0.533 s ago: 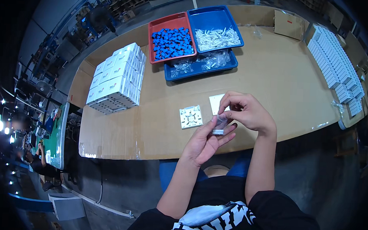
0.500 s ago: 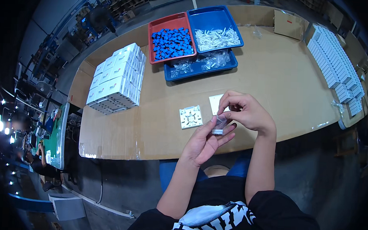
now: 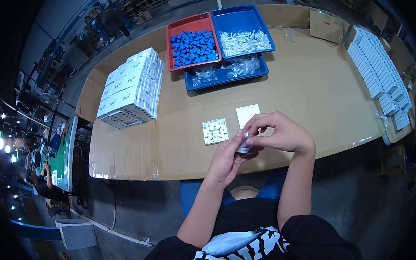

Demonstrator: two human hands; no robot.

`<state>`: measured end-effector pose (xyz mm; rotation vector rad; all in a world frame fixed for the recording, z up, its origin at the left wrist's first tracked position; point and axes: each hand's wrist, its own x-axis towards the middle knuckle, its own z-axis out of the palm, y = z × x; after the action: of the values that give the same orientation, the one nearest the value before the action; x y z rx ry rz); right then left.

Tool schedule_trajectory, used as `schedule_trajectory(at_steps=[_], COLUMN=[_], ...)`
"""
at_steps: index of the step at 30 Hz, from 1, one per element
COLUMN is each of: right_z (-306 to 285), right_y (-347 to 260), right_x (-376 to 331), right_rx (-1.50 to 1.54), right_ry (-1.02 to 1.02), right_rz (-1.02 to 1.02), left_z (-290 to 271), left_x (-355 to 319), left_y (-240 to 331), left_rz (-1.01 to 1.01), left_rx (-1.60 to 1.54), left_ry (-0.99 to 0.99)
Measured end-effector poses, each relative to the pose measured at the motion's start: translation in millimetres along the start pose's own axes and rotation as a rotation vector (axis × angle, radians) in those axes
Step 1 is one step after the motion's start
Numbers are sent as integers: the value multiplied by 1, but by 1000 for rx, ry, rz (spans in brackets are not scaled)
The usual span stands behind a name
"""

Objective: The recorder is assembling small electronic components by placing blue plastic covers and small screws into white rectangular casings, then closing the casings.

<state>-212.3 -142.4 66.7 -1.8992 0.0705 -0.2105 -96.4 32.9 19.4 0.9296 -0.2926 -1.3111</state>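
My left hand (image 3: 226, 159) and my right hand (image 3: 279, 132) meet over the near edge of the cardboard-covered table (image 3: 312, 88). Together they pinch a small clear plastic bag (image 3: 243, 144) with something pale inside; its contents are too small to tell. Just beyond the hands lie a square white plate with moulded parts (image 3: 216, 131) and a plain white cover (image 3: 246, 114), both flat on the table.
A red tray of blue parts (image 3: 192, 42), a blue tray of white parts (image 3: 242, 37) and a lower blue tray of bagged parts (image 3: 224, 70) stand at the back. White boxes are stacked at left (image 3: 131, 88) and lined along the right (image 3: 377, 74). A brown carton (image 3: 327, 24) sits far right.
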Motion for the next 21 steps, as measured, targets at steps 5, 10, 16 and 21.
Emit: schedule_trajectory(at_steps=[5, 10, 16, 21], right_z=[-4, -5, 13, 26], right_y=[0, -5, -14, -18], right_x=[-4, 0, 14, 24], right_rx=[44, 78, 386, 339], right_ry=[110, 232, 288, 367], right_rz=[-63, 55, 68, -115], left_z=[6, 15, 13, 27], left_x=[-4, -6, -9, -14], left_y=[7, 13, 13, 22], left_rz=[156, 305, 371, 623], left_rx=[214, 391, 469, 483], left_ry=[-30, -14, 30, 347])
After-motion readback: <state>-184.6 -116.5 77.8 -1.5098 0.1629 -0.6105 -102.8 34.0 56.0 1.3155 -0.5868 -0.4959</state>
